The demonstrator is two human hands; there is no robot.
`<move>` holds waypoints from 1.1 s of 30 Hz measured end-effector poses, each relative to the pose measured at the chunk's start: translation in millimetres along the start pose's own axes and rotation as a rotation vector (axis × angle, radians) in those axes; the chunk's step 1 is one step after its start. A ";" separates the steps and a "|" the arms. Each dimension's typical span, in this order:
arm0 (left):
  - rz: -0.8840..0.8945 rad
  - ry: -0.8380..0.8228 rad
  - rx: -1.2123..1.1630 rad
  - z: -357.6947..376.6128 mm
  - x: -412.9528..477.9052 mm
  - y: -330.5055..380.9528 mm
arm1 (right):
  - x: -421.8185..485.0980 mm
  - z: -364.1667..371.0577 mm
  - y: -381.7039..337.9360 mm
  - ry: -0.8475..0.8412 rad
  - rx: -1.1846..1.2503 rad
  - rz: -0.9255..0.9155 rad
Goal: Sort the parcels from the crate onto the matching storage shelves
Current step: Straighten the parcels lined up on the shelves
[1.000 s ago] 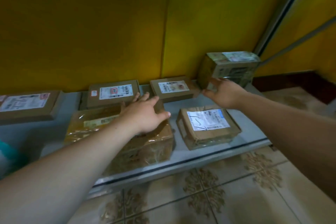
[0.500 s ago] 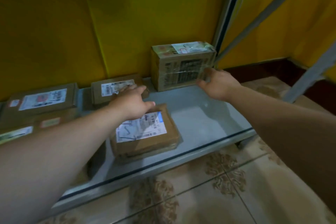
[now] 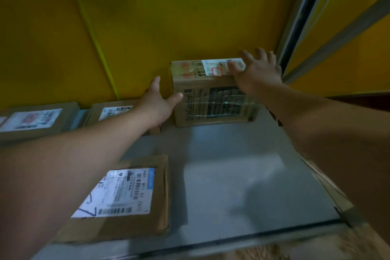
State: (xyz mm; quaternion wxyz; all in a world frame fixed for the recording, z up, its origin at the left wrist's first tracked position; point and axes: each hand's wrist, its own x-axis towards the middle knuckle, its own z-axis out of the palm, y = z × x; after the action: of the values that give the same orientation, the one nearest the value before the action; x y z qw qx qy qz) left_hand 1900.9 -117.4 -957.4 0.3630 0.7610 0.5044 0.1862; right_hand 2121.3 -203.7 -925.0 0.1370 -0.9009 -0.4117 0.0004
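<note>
A tall taped cardboard parcel (image 3: 207,101) with a white label on top stands at the back right of the grey shelf (image 3: 242,164), against the yellow wall. My right hand (image 3: 256,74) lies spread over its top right corner, fingers straight. My left hand (image 3: 159,102) is open at the parcel's left side, thumb touching its front left edge and fingers reaching behind. A flat labelled parcel (image 3: 124,196) lies near the shelf's front, under my left forearm.
Two flat labelled parcels (image 3: 111,112) (image 3: 35,121) lie along the back wall to the left. A grey upright post (image 3: 304,17) and a diagonal brace stand at the right. Patterned floor tiles (image 3: 263,252) show below the shelf's front edge.
My view has closed in on the tall parcel. My left hand moved from the flat front parcel to the tall parcel's left side. My right hand rose from its front right edge onto its top.
</note>
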 end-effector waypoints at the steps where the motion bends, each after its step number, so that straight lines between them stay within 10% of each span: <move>1: -0.018 0.006 -0.048 2.5 6.2 1.3 | 4.9 4.0 -0.6 -0.033 0.003 0.019; 14: -0.071 -0.080 -0.378 27.8 12.1 17.4 | -2.3 12.5 12.9 0.031 -0.040 0.032; 33: 0.108 -0.166 0.106 -12.6 -2.5 11.4 | -33.4 2.0 3.9 -0.031 -0.073 0.005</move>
State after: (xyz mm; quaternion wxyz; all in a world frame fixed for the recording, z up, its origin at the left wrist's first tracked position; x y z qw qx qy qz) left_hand 1898.9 -117.6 -940.3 0.3522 0.8181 0.4400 0.1147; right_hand 2101.9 -230.4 -931.6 0.0977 -0.9063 -0.4113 -0.0001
